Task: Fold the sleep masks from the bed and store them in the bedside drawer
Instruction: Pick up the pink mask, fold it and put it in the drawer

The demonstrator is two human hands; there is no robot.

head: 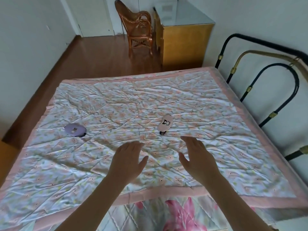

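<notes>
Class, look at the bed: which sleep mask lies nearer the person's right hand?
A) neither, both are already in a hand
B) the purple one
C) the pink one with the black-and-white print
C: the pink mask lies just beyond the right hand; the purple mask lies far left.

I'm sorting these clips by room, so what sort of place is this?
A bedroom, most likely: a bed under a floral quilt with a metal headboard, plus a wooden cabinet and a rattan chair by the wall.
</notes>
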